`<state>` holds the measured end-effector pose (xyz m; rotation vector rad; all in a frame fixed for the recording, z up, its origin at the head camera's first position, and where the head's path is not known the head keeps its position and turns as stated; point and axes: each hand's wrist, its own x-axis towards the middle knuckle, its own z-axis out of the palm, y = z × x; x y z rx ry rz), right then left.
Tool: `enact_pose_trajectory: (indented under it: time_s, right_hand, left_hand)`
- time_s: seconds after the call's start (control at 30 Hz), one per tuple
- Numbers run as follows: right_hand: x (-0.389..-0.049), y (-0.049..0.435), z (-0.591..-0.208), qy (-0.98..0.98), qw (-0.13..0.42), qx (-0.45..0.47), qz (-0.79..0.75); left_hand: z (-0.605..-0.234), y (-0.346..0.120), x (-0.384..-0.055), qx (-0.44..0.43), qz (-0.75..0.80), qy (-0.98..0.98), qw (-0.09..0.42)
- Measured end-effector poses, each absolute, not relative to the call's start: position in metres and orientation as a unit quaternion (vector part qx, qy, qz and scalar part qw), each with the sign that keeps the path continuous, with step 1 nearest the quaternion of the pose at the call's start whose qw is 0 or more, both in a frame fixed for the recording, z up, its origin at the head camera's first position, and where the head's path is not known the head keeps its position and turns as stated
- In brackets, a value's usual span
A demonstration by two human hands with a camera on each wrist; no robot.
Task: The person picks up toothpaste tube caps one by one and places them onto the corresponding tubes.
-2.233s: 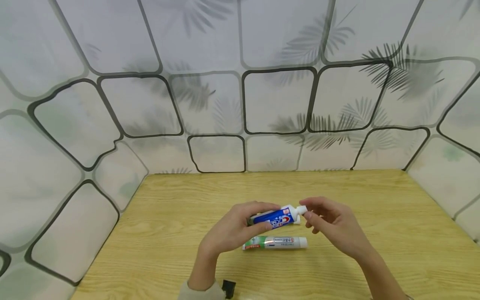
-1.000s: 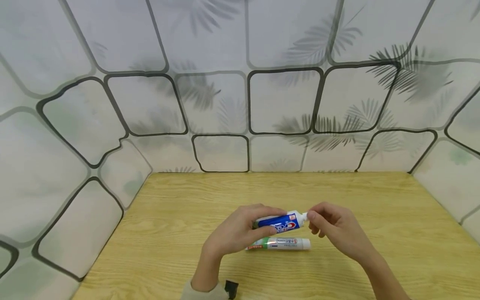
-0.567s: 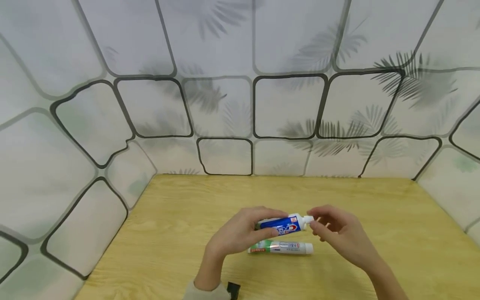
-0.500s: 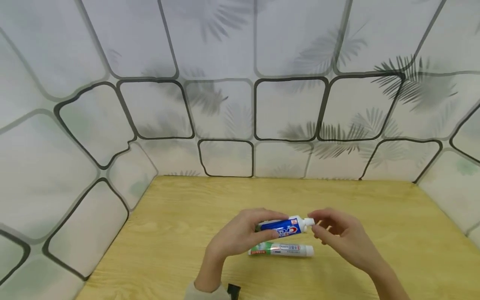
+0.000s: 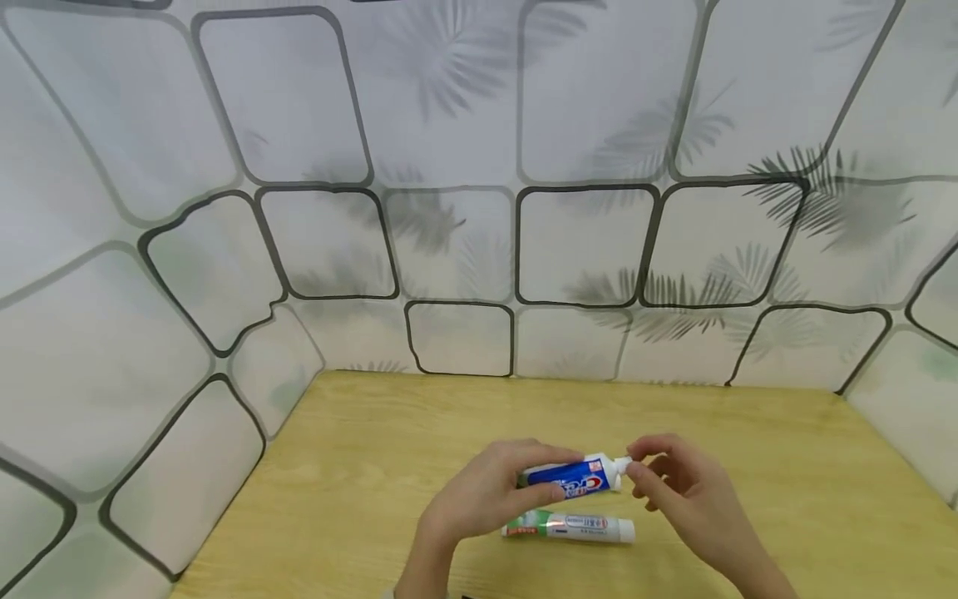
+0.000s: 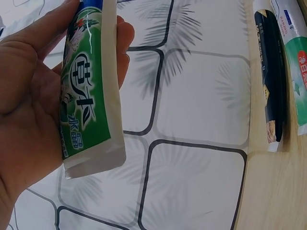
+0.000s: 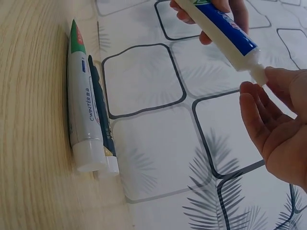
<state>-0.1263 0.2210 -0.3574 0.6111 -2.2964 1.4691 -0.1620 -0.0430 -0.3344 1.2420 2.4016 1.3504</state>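
My left hand grips a blue, white and green toothpaste tube, held up over the table with its neck pointing right. The tube's flat, crimped end shows near the palm in the left wrist view, with green print on the tube. At the other end, thumb and fingertips of my right hand pinch the small white cap. That cap sits at the tube's neck; whether it is loose cannot be seen. Below the hands lies a second toothpaste tube, white and green with a white cap.
Beside the white and green tube lies a dark tube with a white cap, mostly hidden in the head view. The wood-grain table is bounded by patterned cloth walls at the back and sides.
The head view has tilted upward, so everything sits lower in it. My right fingers have moved on and off the cap and now close on it again. The left hand keeps its grip.
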Motion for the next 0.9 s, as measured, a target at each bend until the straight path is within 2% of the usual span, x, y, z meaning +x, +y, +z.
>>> enact_pose_trajectory:
  time_s: [0.27,0.9]
  right_hand:
    - [-0.126,0.232,-0.354,-0.794,0.174,0.285,0.508]
    - [-0.12,0.228,-0.355,-0.821,0.137,0.217,0.51]
  left_hand:
    - [-0.333,-0.042,-0.165,0.418,0.466,0.777,0.072]
    - [-0.334,-0.043,-0.158,0.403,0.476,0.777,0.088]
